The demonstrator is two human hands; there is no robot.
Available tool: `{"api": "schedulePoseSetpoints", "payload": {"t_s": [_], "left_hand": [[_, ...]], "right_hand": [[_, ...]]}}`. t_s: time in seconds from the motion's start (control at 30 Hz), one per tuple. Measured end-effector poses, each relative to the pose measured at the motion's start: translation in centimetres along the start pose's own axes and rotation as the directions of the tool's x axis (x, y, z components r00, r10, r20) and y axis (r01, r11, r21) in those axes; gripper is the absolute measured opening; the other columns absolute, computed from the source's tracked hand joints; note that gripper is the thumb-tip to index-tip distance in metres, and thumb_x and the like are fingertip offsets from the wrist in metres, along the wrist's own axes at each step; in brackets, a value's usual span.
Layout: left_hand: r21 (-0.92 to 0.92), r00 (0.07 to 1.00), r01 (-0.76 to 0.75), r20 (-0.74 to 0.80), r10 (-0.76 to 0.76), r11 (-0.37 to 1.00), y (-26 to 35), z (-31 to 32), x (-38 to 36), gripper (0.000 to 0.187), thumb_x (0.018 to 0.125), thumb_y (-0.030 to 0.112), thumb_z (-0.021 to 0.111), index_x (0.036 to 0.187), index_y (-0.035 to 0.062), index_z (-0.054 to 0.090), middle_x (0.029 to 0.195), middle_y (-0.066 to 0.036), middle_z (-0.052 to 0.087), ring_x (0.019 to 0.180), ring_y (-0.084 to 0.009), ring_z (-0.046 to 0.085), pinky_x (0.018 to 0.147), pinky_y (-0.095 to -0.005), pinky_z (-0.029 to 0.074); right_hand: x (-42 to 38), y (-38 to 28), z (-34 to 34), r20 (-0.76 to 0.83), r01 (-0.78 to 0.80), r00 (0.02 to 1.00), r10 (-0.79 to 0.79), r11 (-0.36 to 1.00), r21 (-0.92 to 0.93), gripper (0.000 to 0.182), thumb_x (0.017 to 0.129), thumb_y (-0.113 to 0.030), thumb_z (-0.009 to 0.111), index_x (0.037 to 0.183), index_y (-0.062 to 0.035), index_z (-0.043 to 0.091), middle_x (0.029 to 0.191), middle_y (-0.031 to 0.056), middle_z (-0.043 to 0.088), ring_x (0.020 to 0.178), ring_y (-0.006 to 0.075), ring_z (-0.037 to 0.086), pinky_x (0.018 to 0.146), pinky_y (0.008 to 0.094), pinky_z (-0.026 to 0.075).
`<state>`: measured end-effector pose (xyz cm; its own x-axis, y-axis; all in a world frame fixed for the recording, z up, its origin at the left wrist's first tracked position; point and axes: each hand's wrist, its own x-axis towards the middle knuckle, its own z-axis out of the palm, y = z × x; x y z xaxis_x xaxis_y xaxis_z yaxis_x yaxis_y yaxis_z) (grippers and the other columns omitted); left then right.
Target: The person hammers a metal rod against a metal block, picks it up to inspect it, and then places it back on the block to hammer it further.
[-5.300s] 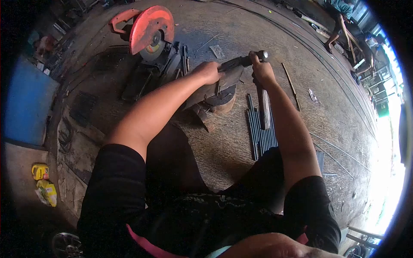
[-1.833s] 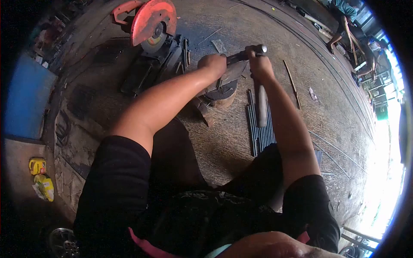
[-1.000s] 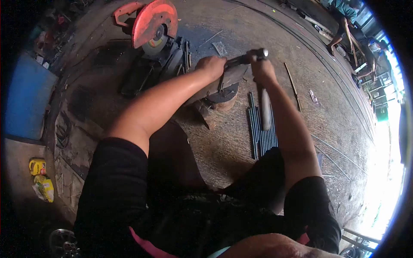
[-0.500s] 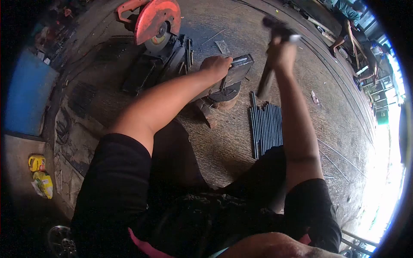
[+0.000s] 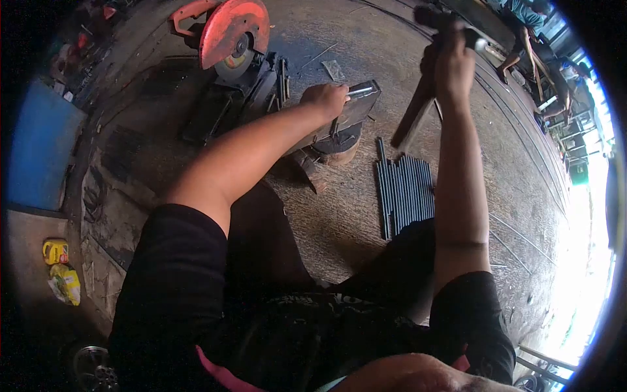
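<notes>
My left hand is closed around a short metal rod, which lies along the top of a dark steel block. That block rests on a round wooden stump. Raised up to the right, my right hand grips a hammer near its head, with the handle pointing down and left. The hammer is apart from the rod and slightly blurred. Between my arms, a row of cut metal rods lies side by side on the floor.
A red cut-off saw stands at the upper left, beyond my left arm. Long thin bars run along the floor at right. Other people are at the upper right. A blue panel and yellow containers are at far left.
My right hand has lifted the hammer higher and further right, away from the steel block. My left hand still holds the rod in about the same place.
</notes>
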<state>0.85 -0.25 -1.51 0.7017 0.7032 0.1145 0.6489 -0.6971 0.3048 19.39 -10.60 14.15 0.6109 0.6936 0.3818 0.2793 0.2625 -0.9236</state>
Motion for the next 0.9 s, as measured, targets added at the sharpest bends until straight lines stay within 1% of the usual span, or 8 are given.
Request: {"api": "schedulePoseSetpoints", "payload": {"t_s": [0.03, 0.13, 0.17, 0.23, 0.3, 0.4, 0.73, 0.9], "left_hand": [[-0.011, 1.0, 0.006, -0.002, -0.006, 1.0, 0.1, -0.1, 0.0, 0.029, 0.096, 0.034, 0.047, 0.099, 0.007, 0.057, 0.086, -0.02, 0.066, 0.084, -0.0423, 0.064, 0.071, -0.0531, 0.048], [0.013, 0.998, 0.039, 0.04, -0.04, 0.999, 0.9, -1.0, -0.5, 0.027, 0.096, 0.03, 0.046, 0.102, 0.0064, 0.058, 0.087, -0.021, 0.066, 0.084, -0.0427, 0.064, 0.071, -0.0534, 0.049], [0.013, 0.998, 0.037, 0.042, -0.037, 0.999, 0.7, -0.7, -0.4, 0.027, 0.096, 0.03, 0.046, 0.102, 0.0064, 0.058, 0.087, -0.021, 0.066, 0.084, -0.0427, 0.064, 0.071, -0.0534, 0.049], [0.08, 1.0, -0.013, 0.004, 0.013, 0.997, 0.2, -0.1, -0.2, 0.027, 0.096, 0.025, 0.044, 0.105, 0.0057, 0.059, 0.092, -0.022, 0.066, 0.087, -0.0432, 0.064, 0.074, -0.0536, 0.049], [0.105, 1.0, 0.015, 0.013, -0.016, 0.994, 0.6, -0.7, 0.4, 0.027, 0.094, 0.025, 0.046, 0.105, 0.0067, 0.062, 0.095, -0.021, 0.067, 0.09, -0.0397, 0.065, 0.076, -0.0513, 0.05], [0.075, 0.996, 0.068, 0.045, -0.071, 0.995, 1.0, -0.4, -0.1, 0.028, 0.093, 0.025, 0.047, 0.105, 0.0071, 0.065, 0.099, -0.02, 0.067, 0.095, -0.0368, 0.065, 0.08, -0.0487, 0.051], [-0.036, 0.956, 0.243, 0.176, -0.233, 0.969, 0.2, -1.2, 0.3, 0.049, 0.097, 0.04, 0.04, 0.101, -0.0002, 0.068, 0.107, -0.027, 0.064, 0.102, -0.0406, 0.062, 0.088, -0.0489, 0.047], [-0.166, 0.929, 0.314, 0.256, -0.266, 0.935, 0.3, -1.7, 1.0, 0.059, 0.099, 0.043, 0.034, 0.108, -0.0076, 0.063, 0.113, -0.032, 0.06, 0.109, -0.0444, 0.058, 0.095, -0.0505, 0.043]], "right_hand": [[-1.1, -2.1, 0.7, -0.057, 0.054, 0.997, -0.043, 0.975, 0.216, 0.047, 0.096, -0.049, 0.048, 0.083, -0.0045, 0.057, 0.06, 0.0028, 0.054, 0.049, 0.0137, 0.051, 0.045, 0.0293, 0.041], [-1.3, 1.2, 1.2, -0.098, 0.158, 0.984, -0.148, 0.983, 0.096, 0.042, 0.096, -0.042, 0.047, 0.083, -0.0039, 0.056, 0.06, 0.0047, 0.055, 0.05, 0.0157, 0.054, 0.046, 0.0312, 0.043], [-1.2, 4.5, 1.3, -0.051, 0.059, 0.996, -0.069, 0.983, -0.172, 0.038, 0.095, -0.039, 0.047, 0.084, -0.0038, 0.056, 0.063, 0.0063, 0.057, 0.051, 0.0177, 0.056, 0.048, 0.0335, 0.045], [-1.7, 13.1, 1.8, 0.192, 0.18, 0.981, -0.021, 0.461, -0.869, 0.054, 0.092, -0.049, 0.048, 0.101, 0.0028, 0.059, 0.082, 0.0181, 0.066, 0.065, 0.0235, 0.066, 0.06, 0.0376, 0.052], [-3.9, 10.3, 1.6, 0.114, -0.273, 0.884, 0.453, 0.698, -0.662, 0.07, 0.087, -0.061, 0.049, 0.101, 0.0062, 0.062, 0.082, 0.0184, 0.065, 0.069, 0.0231, 0.066, 0.06, 0.0371, 0.052], [-2.6, 11.2, 0.3, 0.177, -0.286, 0.847, 0.502, 0.71, -0.643, 0.072, 0.085, -0.065, 0.051, 0.094, 0.0056, 0.065, 0.072, 0.0124, 0.061, 0.061, 0.0208, 0.061, 0.055, 0.0353, 0.05], [-1.6, 9.1, 0.7, 0.099, -0.368, 0.889, 0.446, 0.828, -0.424, 0.07, 0.088, -0.061, 0.052, 0.085, 0.0081, 0.063, 0.065, 0.0124, 0.06, 0.056, 0.0221, 0.062, 0.054, 0.0352, 0.051], [-0.2, 1.8, 1.0, 0.031, -0.075, 0.996, 0.085, 0.965, -0.251, 0.056, 0.091, -0.055, 0.053, 0.082, 0.0, 0.063, 0.061, 0.0052, 0.058, 0.054, 0.0153, 0.059, 0.05, 0.0313, 0.047]]}}
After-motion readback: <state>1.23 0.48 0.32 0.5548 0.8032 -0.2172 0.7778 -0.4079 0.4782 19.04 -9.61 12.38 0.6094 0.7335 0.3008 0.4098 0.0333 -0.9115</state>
